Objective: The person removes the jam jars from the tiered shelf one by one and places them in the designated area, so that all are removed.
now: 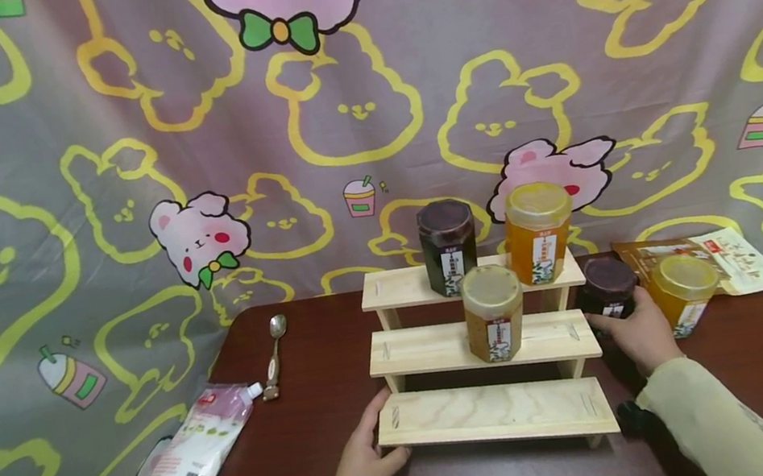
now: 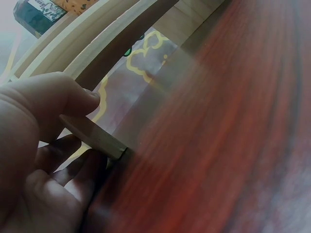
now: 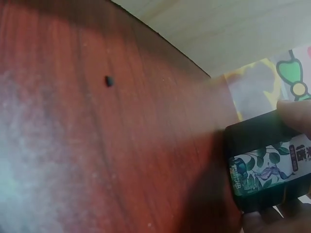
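My left hand (image 1: pixel 365 461) grips the left end of a three-step wooden display rack (image 1: pixel 493 409) at its lowest step; in the left wrist view the thumb and fingers lie on either side of a leg. Beside the rack's right end, my right hand (image 1: pixel 642 331) holds a dark jar (image 1: pixel 607 281) with a lid. The right wrist view shows this jar's flowered label (image 3: pixel 265 167) between thumb and fingers. On the top step stand another dark jar (image 1: pixel 449 249) and an orange jar (image 1: pixel 541 236). A beige jar (image 1: pixel 495 328) is on the middle step.
A yellow jar (image 1: pixel 682 293) stands right of my right hand, before brown and cream packets (image 1: pixel 736 261). At left lie a spoon (image 1: pixel 272 359) and a spouted pouch (image 1: pixel 196 459). A small black object (image 1: pixel 632 416) lies near my right sleeve. A patterned curtain (image 1: pixel 371 166) hangs behind.
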`<action>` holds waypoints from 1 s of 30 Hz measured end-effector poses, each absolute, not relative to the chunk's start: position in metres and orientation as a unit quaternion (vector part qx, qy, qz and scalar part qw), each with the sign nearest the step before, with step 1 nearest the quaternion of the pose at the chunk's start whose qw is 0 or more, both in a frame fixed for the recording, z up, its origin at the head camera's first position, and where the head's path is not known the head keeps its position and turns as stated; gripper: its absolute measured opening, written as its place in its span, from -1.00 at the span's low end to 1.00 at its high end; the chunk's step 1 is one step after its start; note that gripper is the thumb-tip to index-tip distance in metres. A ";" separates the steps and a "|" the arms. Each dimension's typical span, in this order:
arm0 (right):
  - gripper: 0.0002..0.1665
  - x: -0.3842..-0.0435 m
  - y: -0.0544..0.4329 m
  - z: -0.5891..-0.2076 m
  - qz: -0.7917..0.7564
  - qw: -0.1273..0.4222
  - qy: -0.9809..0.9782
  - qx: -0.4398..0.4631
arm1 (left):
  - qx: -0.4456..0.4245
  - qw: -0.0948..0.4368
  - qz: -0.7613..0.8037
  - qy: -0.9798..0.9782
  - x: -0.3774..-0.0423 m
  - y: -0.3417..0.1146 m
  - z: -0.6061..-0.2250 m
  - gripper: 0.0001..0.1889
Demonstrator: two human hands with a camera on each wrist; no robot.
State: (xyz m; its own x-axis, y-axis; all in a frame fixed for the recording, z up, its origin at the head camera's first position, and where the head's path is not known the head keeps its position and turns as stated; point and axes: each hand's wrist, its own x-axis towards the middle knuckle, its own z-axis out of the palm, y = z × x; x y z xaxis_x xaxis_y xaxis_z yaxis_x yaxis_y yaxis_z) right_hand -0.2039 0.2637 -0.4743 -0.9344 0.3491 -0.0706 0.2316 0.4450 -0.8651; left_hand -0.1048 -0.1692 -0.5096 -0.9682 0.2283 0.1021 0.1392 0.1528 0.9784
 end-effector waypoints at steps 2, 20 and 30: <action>0.01 -0.203 0.264 -0.475 0.500 0.066 -0.847 -0.167 | 0.123 0.034 0.640 0.757 -0.105 -0.169 -0.510 -0.11; 0.00 -0.181 0.256 -0.454 0.551 0.128 -0.813 -0.141 | 0.124 0.035 0.630 0.766 -0.104 -0.170 -0.510 -0.10; 0.05 -0.164 0.260 -0.436 0.504 0.140 -0.842 -0.132 | 0.123 0.039 0.626 0.769 -0.105 -0.170 -0.510 -0.10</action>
State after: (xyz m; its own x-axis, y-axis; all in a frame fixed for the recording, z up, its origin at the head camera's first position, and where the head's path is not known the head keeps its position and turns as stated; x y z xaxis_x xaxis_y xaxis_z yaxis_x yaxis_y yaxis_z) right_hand -0.1640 0.2600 -0.4365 -0.9264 0.3623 0.1026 0.0811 0.4580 -0.8852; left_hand -0.1051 -0.1696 -0.5095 -0.9668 0.2381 0.0933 0.1396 0.1858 0.9726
